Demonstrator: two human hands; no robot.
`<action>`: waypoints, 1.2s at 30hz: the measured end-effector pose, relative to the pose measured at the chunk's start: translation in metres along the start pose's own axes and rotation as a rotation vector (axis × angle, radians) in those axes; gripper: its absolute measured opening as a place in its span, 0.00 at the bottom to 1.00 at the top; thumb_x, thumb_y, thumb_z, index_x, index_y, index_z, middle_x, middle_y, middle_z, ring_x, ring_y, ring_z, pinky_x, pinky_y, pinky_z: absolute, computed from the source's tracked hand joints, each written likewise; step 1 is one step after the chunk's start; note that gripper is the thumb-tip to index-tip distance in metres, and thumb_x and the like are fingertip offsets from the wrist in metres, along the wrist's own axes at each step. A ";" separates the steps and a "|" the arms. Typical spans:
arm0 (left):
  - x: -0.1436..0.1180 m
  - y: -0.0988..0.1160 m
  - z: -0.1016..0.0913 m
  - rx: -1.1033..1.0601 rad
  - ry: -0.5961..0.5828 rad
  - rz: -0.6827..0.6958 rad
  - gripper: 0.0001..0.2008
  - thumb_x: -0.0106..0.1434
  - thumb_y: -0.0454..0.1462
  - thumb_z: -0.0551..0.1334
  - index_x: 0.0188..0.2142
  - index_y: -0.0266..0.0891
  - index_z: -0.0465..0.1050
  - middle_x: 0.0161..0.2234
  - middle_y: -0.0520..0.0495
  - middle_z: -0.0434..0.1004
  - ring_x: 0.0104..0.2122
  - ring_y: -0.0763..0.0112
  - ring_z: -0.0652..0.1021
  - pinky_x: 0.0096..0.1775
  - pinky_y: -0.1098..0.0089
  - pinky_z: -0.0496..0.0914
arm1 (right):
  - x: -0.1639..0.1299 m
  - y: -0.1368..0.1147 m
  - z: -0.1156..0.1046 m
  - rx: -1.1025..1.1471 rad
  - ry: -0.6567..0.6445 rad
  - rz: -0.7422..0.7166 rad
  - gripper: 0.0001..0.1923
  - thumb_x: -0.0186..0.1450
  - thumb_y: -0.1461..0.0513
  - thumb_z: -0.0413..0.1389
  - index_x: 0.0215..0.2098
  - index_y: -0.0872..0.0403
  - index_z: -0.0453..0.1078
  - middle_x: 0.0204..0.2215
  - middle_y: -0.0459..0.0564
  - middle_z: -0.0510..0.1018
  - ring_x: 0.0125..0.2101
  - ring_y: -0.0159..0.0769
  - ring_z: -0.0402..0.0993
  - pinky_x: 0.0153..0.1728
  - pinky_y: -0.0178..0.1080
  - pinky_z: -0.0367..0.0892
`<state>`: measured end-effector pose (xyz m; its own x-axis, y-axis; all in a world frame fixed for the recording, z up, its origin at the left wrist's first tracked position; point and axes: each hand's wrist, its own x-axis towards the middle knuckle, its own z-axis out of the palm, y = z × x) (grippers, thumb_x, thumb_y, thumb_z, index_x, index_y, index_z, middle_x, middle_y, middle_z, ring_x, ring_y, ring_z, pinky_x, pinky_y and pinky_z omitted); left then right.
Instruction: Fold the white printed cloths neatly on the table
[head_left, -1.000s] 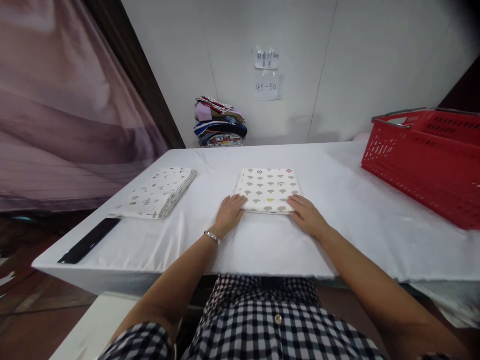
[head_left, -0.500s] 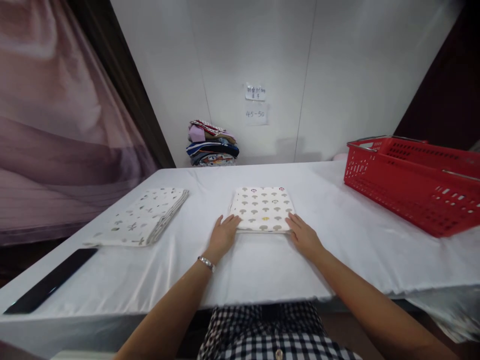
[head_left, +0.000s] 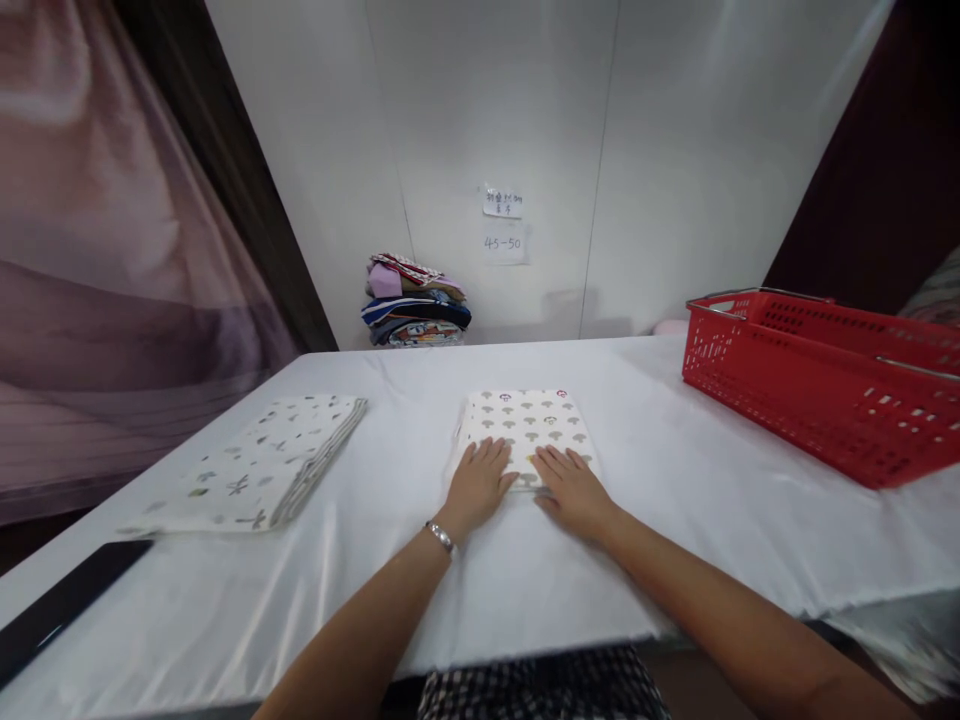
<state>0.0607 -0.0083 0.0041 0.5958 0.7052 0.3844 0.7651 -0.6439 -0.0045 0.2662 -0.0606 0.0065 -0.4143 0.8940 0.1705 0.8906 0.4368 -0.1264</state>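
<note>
Both hands are lying flat, fingers extended, grasping nothing. The left hand (head_left: 480, 482) and right hand (head_left: 571, 488) are pressing side by side on the near edge of a folded mushroom-print cloth (head_left: 525, 427), which is sitting at the middle of the white-covered table (head_left: 675, 520). A second folded cloth (head_left: 262, 462) with a leaf print is lying toward the table's left edge. A red basket (head_left: 817, 385) is standing at the right end. A dark flat object (head_left: 60, 605) is resting at the near left corner. A pile of folded clothes (head_left: 415, 302) is sitting beyond the far edge, against the wall.
</note>
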 end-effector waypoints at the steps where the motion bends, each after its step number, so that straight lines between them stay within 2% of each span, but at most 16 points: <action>1: -0.001 -0.002 0.002 -0.002 -0.001 0.003 0.23 0.68 0.44 0.48 0.59 0.40 0.60 0.60 0.44 0.62 0.60 0.57 0.61 0.59 0.52 0.56 | 0.000 0.001 0.000 0.018 -0.029 0.011 0.32 0.65 0.54 0.47 0.64 0.57 0.49 0.64 0.55 0.50 0.64 0.44 0.43 0.62 0.52 0.40; 5: -0.004 -0.003 0.003 -0.013 0.007 0.004 0.23 0.68 0.45 0.48 0.58 0.39 0.61 0.60 0.44 0.62 0.60 0.57 0.61 0.59 0.52 0.55 | 0.012 0.002 -0.020 0.116 -0.098 0.041 0.34 0.66 0.47 0.43 0.65 0.54 0.49 0.65 0.54 0.50 0.64 0.44 0.42 0.61 0.51 0.41; 8: -0.003 -0.002 0.002 -0.026 0.016 0.002 0.23 0.67 0.45 0.49 0.58 0.38 0.61 0.59 0.43 0.62 0.60 0.56 0.61 0.59 0.51 0.55 | 0.047 0.006 -0.038 0.124 -0.072 0.035 0.33 0.67 0.46 0.39 0.65 0.55 0.49 0.65 0.55 0.48 0.65 0.42 0.38 0.61 0.49 0.41; 10: -0.003 -0.001 0.001 -0.033 0.011 0.000 0.23 0.67 0.44 0.49 0.58 0.38 0.61 0.59 0.42 0.62 0.60 0.55 0.61 0.59 0.51 0.56 | 0.077 0.016 -0.041 0.083 -0.053 0.053 0.33 0.68 0.47 0.39 0.64 0.57 0.49 0.65 0.56 0.46 0.65 0.42 0.37 0.61 0.49 0.40; 14: -0.003 0.000 -0.001 -0.050 -0.017 -0.023 0.22 0.67 0.44 0.50 0.58 0.40 0.61 0.60 0.44 0.62 0.60 0.57 0.61 0.59 0.52 0.55 | 0.122 0.044 -0.022 0.002 -0.098 0.139 0.33 0.68 0.47 0.39 0.65 0.55 0.48 0.66 0.54 0.42 0.65 0.45 0.34 0.61 0.53 0.38; 17: -0.004 0.002 -0.002 -0.071 -0.029 -0.043 0.23 0.67 0.45 0.49 0.58 0.40 0.60 0.60 0.44 0.61 0.61 0.57 0.60 0.59 0.52 0.55 | 0.129 0.061 -0.002 0.002 -0.156 0.173 0.32 0.67 0.46 0.36 0.64 0.53 0.50 0.66 0.52 0.42 0.65 0.46 0.36 0.60 0.54 0.39; 19: -0.005 0.002 -0.002 -0.085 -0.038 -0.058 0.23 0.67 0.45 0.49 0.58 0.39 0.60 0.61 0.44 0.60 0.61 0.57 0.59 0.59 0.52 0.55 | 0.127 0.065 0.003 0.013 -0.159 0.170 0.33 0.67 0.46 0.36 0.64 0.52 0.50 0.66 0.52 0.42 0.65 0.47 0.37 0.60 0.55 0.40; 23: -0.005 0.003 -0.002 -0.107 -0.040 -0.063 0.23 0.67 0.45 0.49 0.58 0.38 0.60 0.61 0.44 0.59 0.61 0.56 0.59 0.60 0.51 0.54 | 0.136 0.055 -0.005 0.041 -0.165 0.169 0.33 0.67 0.45 0.36 0.64 0.53 0.51 0.66 0.54 0.43 0.65 0.48 0.36 0.60 0.56 0.40; 26: -0.006 0.003 -0.001 -0.120 -0.035 -0.065 0.24 0.67 0.45 0.49 0.59 0.39 0.60 0.61 0.43 0.59 0.61 0.57 0.58 0.60 0.51 0.53 | 0.162 0.034 -0.007 0.032 -0.147 0.052 0.35 0.67 0.44 0.36 0.65 0.54 0.47 0.66 0.54 0.41 0.65 0.46 0.32 0.61 0.55 0.35; 29: -0.006 0.003 0.000 -0.126 -0.027 -0.072 0.24 0.67 0.46 0.49 0.59 0.38 0.60 0.60 0.42 0.60 0.61 0.56 0.59 0.60 0.51 0.53 | 0.191 0.014 0.006 0.025 -0.174 -0.083 0.36 0.67 0.44 0.35 0.65 0.55 0.47 0.66 0.54 0.43 0.65 0.45 0.34 0.61 0.53 0.35; 31: -0.006 0.003 0.002 -0.126 -0.022 -0.083 0.25 0.67 0.47 0.49 0.58 0.38 0.60 0.60 0.41 0.61 0.61 0.55 0.59 0.60 0.50 0.53 | 0.204 0.006 0.017 0.022 -0.191 -0.121 0.35 0.67 0.44 0.34 0.65 0.54 0.47 0.66 0.53 0.45 0.65 0.45 0.35 0.61 0.53 0.35; 36: -0.006 0.002 0.005 -0.136 -0.025 -0.101 0.25 0.67 0.47 0.48 0.58 0.38 0.60 0.60 0.41 0.60 0.61 0.54 0.59 0.60 0.50 0.52 | 0.208 0.005 0.028 0.053 -0.186 -0.136 0.36 0.67 0.44 0.34 0.66 0.53 0.45 0.66 0.52 0.44 0.65 0.43 0.35 0.61 0.52 0.34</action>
<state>0.0603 -0.0122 -0.0031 0.5248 0.7744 0.3533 0.7823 -0.6024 0.1583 0.1789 0.1307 0.0140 -0.5620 0.8271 0.0067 0.8149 0.5551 -0.1669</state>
